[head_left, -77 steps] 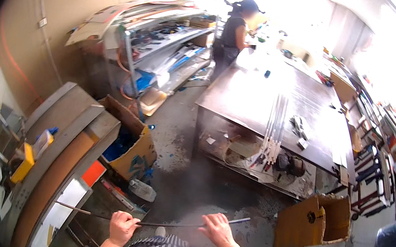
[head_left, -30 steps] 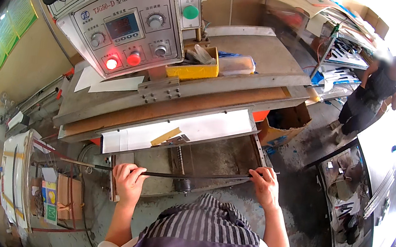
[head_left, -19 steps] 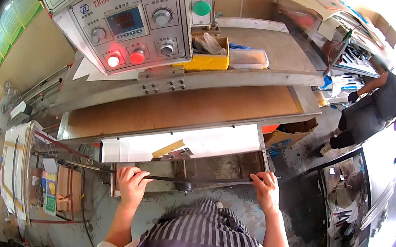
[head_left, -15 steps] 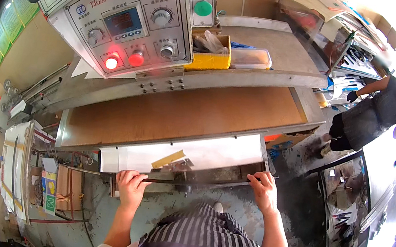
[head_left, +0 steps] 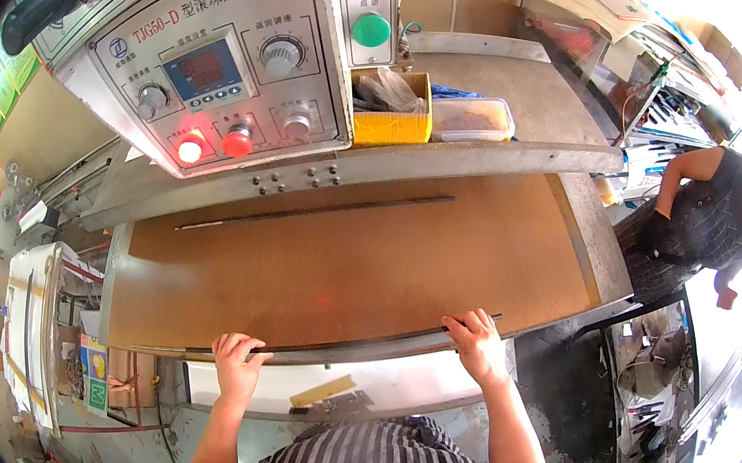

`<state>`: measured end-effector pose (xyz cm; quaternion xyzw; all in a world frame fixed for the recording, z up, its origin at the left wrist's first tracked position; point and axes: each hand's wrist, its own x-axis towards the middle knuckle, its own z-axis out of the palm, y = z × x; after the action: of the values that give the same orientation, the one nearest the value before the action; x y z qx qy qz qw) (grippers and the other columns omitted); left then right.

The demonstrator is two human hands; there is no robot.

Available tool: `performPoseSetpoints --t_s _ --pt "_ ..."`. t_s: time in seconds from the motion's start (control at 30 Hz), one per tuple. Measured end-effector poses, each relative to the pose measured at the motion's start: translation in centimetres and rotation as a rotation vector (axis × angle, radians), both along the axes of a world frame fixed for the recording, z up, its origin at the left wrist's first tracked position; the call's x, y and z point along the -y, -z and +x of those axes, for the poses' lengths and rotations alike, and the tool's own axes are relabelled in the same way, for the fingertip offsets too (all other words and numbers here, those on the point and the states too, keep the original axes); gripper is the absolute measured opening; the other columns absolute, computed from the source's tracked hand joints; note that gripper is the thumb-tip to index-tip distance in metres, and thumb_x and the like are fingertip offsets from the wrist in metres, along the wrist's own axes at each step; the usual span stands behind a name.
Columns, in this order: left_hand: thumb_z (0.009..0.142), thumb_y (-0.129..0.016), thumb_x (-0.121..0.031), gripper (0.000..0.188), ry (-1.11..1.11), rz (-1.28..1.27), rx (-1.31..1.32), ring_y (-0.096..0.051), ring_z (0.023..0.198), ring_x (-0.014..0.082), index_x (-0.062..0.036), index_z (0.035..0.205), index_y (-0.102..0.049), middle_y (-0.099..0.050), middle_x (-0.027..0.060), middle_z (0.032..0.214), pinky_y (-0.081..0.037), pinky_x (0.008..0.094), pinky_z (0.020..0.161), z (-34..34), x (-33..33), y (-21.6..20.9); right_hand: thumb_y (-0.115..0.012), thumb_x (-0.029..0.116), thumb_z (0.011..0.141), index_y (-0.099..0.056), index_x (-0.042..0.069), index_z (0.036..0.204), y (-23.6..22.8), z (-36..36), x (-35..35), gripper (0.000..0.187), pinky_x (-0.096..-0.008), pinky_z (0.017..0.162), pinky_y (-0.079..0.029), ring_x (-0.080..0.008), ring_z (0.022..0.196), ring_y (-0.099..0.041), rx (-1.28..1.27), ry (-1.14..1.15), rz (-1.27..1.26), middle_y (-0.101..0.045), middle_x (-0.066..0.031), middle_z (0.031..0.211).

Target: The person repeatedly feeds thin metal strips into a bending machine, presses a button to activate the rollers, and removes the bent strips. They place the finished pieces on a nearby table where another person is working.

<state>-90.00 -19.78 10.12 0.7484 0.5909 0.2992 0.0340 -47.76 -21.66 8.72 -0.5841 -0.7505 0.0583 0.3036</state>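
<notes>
A long thin dark rod [head_left: 366, 341] runs along the near edge of a wide brown work surface [head_left: 367, 259]. The fingers of my left hand [head_left: 238, 366] are closed on it left of the middle. Near its right end, my right hand [head_left: 478, 347] grips the same rod between thumb and fingers. A second thin dark rod [head_left: 317, 211] lies slantwise on the brown surface, farther back, touched by neither hand. Below the front edge is a white tray [head_left: 426, 379] with a yellowish strip [head_left: 322, 392] in it, partly covered by the work surface.
A control box [head_left: 215, 61] with knobs, a small display and a lit red lamp hangs over the back left. Behind a metal crossbar [head_left: 485, 150] stand a yellow box [head_left: 392, 122] and a clear plastic container [head_left: 475, 119]. A person [head_left: 691, 217] stands at the right beside a cluttered rack.
Both hands have shifted with the rod from above the white tray to the brown surface's near edge. More of that surface shows, with the second rod on it. The other person has moved.
</notes>
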Motion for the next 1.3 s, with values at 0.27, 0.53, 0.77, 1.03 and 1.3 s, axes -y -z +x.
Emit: performPoseSetpoints --t_s 0.27,0.53,0.77,1.03,1.3 --pt "0.063 -0.083 -0.021 0.021 0.047 -0.031 0.039 -0.057 0.085 0.0229 -0.0115 0.077 -0.071 -0.061 0.0022 0.08 -0.04 0.0385 0.084 -0.3 -10.5 3.0 -0.066 0.007 0.075 -0.069 0.006 0.096 2.1 0.6 -9.6 0.021 -0.0396 0.086 -0.047 -0.0287 0.096 -0.056 -0.053 -0.014 0.017 -0.062 -0.006 0.097" --pt "0.064 -0.083 -0.027 0.023 -0.026 -0.071 0.094 -0.061 0.092 0.0235 -0.0127 0.079 -0.073 -0.063 0.0021 0.09 -0.041 0.0413 0.085 -0.6 -25.4 7.9 -0.063 0.013 0.078 -0.071 0.01 0.092 7.0 0.6 -23.9 0.016 -0.0366 0.083 -0.049 -0.0257 0.094 -0.057 0.203 0.088 0.094 -0.064 -0.0041 0.095" --pt "0.066 -0.084 -0.029 0.029 -0.174 -0.237 0.125 -0.065 0.09 0.0324 -0.0109 0.087 -0.076 -0.072 0.0127 0.092 -0.05 0.0411 0.081 -0.4 -34.5 12.0 -0.057 0.013 0.083 -0.07 0.01 0.096 11.7 -0.7 -32.4 0.019 -0.0392 0.091 -0.05 -0.0283 0.111 -0.057 0.193 0.217 -0.068 -0.062 -0.0102 0.108" --pt "0.093 -0.059 -0.039 0.064 -0.095 -0.079 -0.334 -0.03 0.14 0.0377 -0.011 0.146 -0.037 -0.031 0.0189 0.152 -0.027 0.0533 0.111 3.4 -26.6 12.1 -0.061 0.014 0.086 -0.054 0.002 0.13 10.0 -2.6 -24.3 0.046 -0.0412 0.11 -0.036 -0.0337 0.13 -0.045 -0.051 0.235 0.008 -0.049 -0.0171 0.139" --pt "0.093 -0.056 -0.034 0.071 0.026 -0.253 -0.292 -0.018 0.146 0.0376 -0.005 0.15 -0.026 -0.022 0.0193 0.157 -0.014 0.0574 0.115 3.1 -6.1 8.5 -0.064 0.019 0.086 -0.058 0.002 0.121 8.5 -4.2 -8.9 0.04 -0.0497 0.114 -0.028 -0.0305 0.129 -0.047 0.052 0.185 -0.008 -0.057 -0.0157 0.131"
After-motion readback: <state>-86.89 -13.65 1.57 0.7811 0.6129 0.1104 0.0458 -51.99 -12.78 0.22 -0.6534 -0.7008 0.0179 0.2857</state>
